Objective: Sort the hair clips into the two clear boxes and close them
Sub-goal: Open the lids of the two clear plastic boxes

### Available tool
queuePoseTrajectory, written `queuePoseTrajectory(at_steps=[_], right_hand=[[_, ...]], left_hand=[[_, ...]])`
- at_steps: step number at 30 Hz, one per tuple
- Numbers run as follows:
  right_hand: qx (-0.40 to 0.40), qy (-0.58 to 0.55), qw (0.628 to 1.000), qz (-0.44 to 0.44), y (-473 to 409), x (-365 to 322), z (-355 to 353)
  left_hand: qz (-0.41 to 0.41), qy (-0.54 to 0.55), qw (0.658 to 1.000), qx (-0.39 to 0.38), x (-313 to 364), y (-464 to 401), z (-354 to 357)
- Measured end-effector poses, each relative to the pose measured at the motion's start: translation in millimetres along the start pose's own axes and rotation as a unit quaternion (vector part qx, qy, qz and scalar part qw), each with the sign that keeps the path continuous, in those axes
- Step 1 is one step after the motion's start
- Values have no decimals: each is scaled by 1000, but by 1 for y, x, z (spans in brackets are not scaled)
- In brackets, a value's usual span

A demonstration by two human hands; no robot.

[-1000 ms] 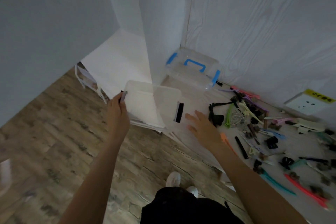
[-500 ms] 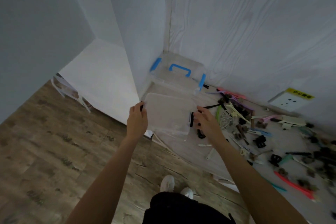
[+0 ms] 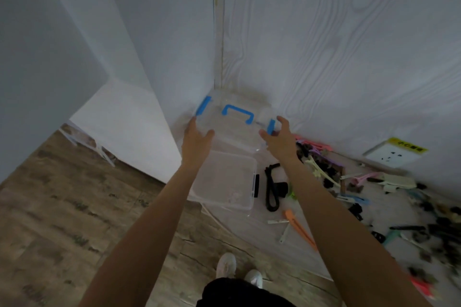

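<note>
Hands reach for a clear box with blue handle (image 3: 237, 117) standing in the corner where two white walls meet; the left hand (image 3: 197, 141) lies against its near left side, fingers relaxed and spread, and the right hand (image 3: 279, 138) curls its fingers round the blue latch (image 3: 270, 127) at the right end; a second clear box with black latch (image 3: 224, 179) sits on the table (image 3: 249, 229) just in front; hair clips (image 3: 374, 197) lie scattered to the right, an orange clip (image 3: 298, 228) nearest the edge
</note>
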State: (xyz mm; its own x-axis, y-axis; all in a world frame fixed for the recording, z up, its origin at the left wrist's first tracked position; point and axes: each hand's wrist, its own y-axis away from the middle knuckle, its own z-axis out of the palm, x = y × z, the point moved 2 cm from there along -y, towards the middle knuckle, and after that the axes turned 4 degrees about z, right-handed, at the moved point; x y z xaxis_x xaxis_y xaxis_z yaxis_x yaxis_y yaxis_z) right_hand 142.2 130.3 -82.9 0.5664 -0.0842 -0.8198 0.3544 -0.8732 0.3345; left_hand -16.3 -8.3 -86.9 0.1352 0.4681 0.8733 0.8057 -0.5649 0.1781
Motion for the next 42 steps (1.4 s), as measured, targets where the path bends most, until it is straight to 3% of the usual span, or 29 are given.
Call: queuePoseTrajectory(at_steps=[4, 9, 11, 13, 16, 19, 21, 23, 25, 29, 32, 38, 42], right_hand=[[-16, -75, 995, 65, -11, 16, -12], [-67, -184, 970, 142, -11, 40, -37], [-27, -109, 990, 89, -9, 42, -43], [17, 32, 999, -32, -1, 35, -44], [-54, 226, 946, -226, 15, 23, -34], [-106, 351, 892, -263, 17, 25, -28], [-117, 331, 897, -268, 16, 23, -30], [-120, 301, 905, -274, 15, 20, -33], [-116, 272, 915, -275, 13, 14, -36], [-86, 115, 960, -241, 16, -17, -52], [-94, 45, 968, -230, 11, -38, -64], [-31, 58, 967, -245, -15, -57, -63], [-68, 112, 970, -207, -42, -56, -36]], left_hand=[[-60, 56, 997, 10, 1, -13, 8], [-33, 53, 998, -20, 4, -26, 17], [-17, 31, 999, -41, 10, -33, 22], [-19, -7, 998, -57, 12, -39, 23], [-12, -38, 997, -71, 13, -46, 23], [5, -81, 995, -65, 15, -49, 21], [24, -119, 991, -59, 21, -47, 19], [27, -72, 997, -32, 24, -40, 14], [107, -110, 988, -14, 28, -23, 9], [111, -132, 985, -23, 25, -2, 7], [78, -113, 990, -42, 21, -4, 9], [30, -158, 986, -45, 18, -13, 6], [29, -155, 987, -31, 9, -15, 2]])
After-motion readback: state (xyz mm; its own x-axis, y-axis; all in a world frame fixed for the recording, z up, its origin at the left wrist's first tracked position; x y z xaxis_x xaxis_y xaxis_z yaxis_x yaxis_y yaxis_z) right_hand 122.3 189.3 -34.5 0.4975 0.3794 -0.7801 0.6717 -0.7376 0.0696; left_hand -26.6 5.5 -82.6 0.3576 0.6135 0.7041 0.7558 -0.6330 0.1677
